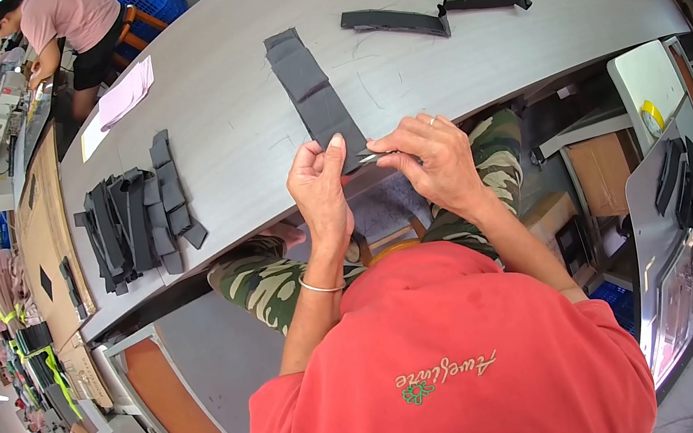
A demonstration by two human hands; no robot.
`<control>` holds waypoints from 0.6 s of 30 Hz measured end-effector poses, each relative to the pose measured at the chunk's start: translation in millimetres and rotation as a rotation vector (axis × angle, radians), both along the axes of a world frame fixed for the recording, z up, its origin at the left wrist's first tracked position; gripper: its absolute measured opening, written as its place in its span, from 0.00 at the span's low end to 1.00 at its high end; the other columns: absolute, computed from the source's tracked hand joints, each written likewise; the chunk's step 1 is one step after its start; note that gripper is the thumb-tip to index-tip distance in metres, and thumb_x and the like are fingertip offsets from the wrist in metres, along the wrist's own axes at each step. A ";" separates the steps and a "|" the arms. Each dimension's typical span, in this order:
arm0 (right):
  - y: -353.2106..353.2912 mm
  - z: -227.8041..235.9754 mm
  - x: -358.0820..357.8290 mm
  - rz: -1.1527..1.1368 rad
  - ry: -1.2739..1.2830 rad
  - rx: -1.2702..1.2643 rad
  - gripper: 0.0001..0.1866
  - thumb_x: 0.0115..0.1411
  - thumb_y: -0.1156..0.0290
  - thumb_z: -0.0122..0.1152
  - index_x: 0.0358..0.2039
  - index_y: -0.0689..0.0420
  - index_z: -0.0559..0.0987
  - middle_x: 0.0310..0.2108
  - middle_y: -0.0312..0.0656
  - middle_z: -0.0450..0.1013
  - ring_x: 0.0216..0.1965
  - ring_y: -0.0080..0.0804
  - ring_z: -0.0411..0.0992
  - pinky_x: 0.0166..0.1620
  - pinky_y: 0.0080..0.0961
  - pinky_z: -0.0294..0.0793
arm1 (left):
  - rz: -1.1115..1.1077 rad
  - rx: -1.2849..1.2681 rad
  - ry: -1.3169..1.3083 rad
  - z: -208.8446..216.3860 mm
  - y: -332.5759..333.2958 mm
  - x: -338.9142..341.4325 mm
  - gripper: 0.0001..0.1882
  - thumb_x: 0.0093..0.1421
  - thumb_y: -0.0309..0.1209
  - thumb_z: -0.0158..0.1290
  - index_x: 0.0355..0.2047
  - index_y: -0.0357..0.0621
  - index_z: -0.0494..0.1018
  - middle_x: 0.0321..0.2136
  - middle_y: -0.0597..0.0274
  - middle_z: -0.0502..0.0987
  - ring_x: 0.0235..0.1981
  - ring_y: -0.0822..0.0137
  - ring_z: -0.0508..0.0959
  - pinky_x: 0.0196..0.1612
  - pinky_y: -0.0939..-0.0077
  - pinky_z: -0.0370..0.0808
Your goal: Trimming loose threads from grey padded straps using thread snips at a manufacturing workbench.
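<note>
A dark grey fabric strip [312, 87], marked by crosswise folds or seams, lies lengthwise on the table with its near end raised at the table's front edge. My left hand [319, 180] pinches that near end, thumb on top. In my right hand [431, 154], closed at the strip's near corner, is a small pointed silver tool [368, 158]; its tips touch or nearly touch the fabric, and the fingers hide the rest of it. Loose dark threads lie scattered on the tabletop around the strip.
The grey table [237, 143] curves across. At its left lies a pile of similar dark strips [128, 222], with pale paper sheets [127, 95] beyond. Folded dark strips [398, 22] rest at the far right. Another person [73, 33] works at the upper left. Sewing machines stand around.
</note>
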State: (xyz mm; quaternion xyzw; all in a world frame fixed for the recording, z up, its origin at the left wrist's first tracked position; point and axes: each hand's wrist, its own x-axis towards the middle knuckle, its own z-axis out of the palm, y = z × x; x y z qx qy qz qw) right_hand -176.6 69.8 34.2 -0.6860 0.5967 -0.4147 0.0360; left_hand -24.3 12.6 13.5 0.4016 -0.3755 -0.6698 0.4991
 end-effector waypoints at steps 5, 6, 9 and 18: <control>-1.7 -1.2 -0.8 -0.021 0.013 -0.015 0.08 0.49 0.66 0.66 0.32 0.46 0.81 0.22 0.30 0.69 0.24 0.30 0.66 0.29 0.28 0.62 | -0.007 -0.021 0.064 -1.5 -3.2 -2.5 0.06 0.61 0.27 0.55 0.28 0.46 0.69 0.24 0.72 0.75 0.23 0.85 0.71 0.22 0.90 0.69; -0.7 -0.2 -1.5 -0.025 0.034 0.007 0.08 0.49 0.66 0.66 0.32 0.46 0.81 0.22 0.31 0.69 0.24 0.30 0.66 0.29 0.27 0.62 | 0.030 0.022 0.022 6.0 -0.8 -6.9 0.08 0.61 0.27 0.55 0.27 0.47 0.68 0.21 0.76 0.70 0.21 0.86 0.66 0.21 0.90 0.62; -3.7 -1.5 -2.6 -0.009 -0.055 0.002 0.10 0.48 0.67 0.67 0.33 0.47 0.81 0.22 0.31 0.69 0.25 0.32 0.67 0.30 0.27 0.64 | 0.071 0.043 0.006 5.6 -2.5 -8.8 0.09 0.60 0.27 0.56 0.26 0.47 0.66 0.17 0.80 0.65 0.19 0.87 0.60 0.21 0.89 0.54; -1.4 -4.9 7.8 0.058 -0.164 0.083 0.18 0.42 0.79 0.63 0.36 0.49 0.80 0.28 0.38 0.69 0.28 0.39 0.71 0.30 0.32 0.70 | -0.024 0.148 0.051 -1.2 5.3 -9.0 0.11 0.61 0.31 0.56 0.24 0.48 0.65 0.20 0.77 0.65 0.21 0.85 0.63 0.22 0.88 0.62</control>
